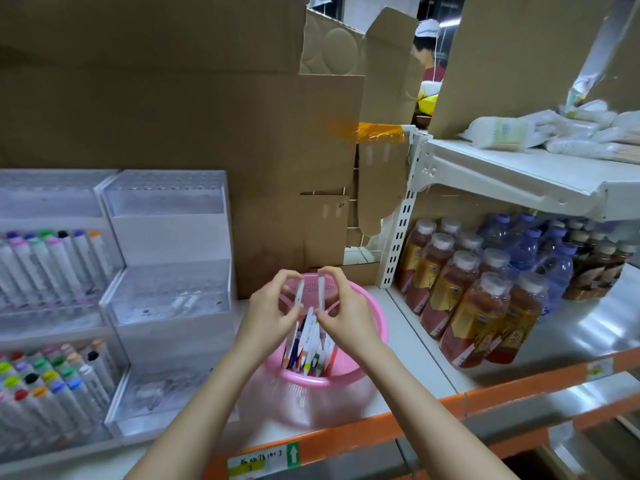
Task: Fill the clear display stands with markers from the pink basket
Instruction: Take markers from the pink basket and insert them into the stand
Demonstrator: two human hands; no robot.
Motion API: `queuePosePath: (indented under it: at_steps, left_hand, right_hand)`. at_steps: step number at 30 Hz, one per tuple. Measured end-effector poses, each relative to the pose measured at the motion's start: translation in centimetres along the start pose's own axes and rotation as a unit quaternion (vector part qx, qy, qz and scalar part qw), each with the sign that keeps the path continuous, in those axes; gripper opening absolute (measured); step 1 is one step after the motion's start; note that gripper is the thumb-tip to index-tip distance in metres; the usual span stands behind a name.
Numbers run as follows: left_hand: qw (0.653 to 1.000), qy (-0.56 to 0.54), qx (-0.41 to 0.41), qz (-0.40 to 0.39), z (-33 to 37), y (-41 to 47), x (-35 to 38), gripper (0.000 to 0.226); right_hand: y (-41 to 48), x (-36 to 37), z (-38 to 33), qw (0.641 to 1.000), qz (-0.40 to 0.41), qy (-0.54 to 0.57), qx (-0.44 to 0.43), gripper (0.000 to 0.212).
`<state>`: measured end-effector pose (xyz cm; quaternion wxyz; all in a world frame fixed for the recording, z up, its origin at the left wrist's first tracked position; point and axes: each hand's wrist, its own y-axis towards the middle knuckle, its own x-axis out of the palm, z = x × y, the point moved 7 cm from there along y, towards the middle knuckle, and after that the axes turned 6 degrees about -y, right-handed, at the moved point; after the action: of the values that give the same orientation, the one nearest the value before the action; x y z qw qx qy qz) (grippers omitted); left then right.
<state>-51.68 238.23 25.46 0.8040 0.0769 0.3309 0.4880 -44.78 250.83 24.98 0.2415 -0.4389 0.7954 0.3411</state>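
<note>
Head view.
— What do the hands have hold of?
— Each pinches one white marker upright over the pink basket (pixel 374 327). The left hand (pixel 273 308) has its marker (pixel 300 292) between thumb and curled fingers. The right hand (pixel 343 306) grips the second marker (pixel 321 289) the same way. The two barrels stand side by side, just apart.
— And the other markers?
— The loose markers (pixel 311 344) lie bunched in the basket below the hands, at lower centre of the frame, partly hidden by the wrists.
— Where are the stands?
— At the left. The filled stand (pixel 52 271) at the frame's edge carries rows of capped markers. The nearer stand (pixel 169 237), beside the basket, has mostly bare steps, with what look like two pale markers on its middle step.
— What surrounds all this?
— Brown cardboard sheets (pixel 156 98) wall the back. Wrapped bottles (pixel 467 299) fill the shelf at the right, beyond a white slotted upright (pixel 398 237). White packets (pixel 554 129) lie at upper right.
— Any writing?
— A label (pixel 263 460) on the orange shelf edge (pixel 346 441) shows a green arrow; its handwriting is too blurred to read, as are the bottle labels.
</note>
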Motion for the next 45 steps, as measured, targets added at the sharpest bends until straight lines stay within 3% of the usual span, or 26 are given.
queuePosePath:
  at_steps: [9, 16, 31, 45]
  left_hand:
    - [0.993, 0.002, 0.063, 0.099, 4.8, -0.1, -9.4, 0.044]
    - [0.985, 0.023, 0.072, 0.156, 3.5, -0.2, -18.1, 0.042]
    - [0.986, 0.021, 0.085, 0.143, -0.3, -1.8, -30.8, 0.038]
    - [0.983, -0.018, 0.130, 0.131, -2.9, 0.2, -32.6, 0.040]
  right_hand:
    - [1.6, -1.0, -7.7, 0.994, 0.044, 0.076, -0.070, 0.060]
    - [2.7, 2.0, -14.1, 0.989, 0.055, 0.069, -0.122, 0.060]
    - [4.5, 11.2, -26.4, 0.982, 0.066, 0.072, -0.160, 0.061]
    - [5.6, 14.5, -27.5, 0.971, 0.150, 0.091, -0.162, 0.060]
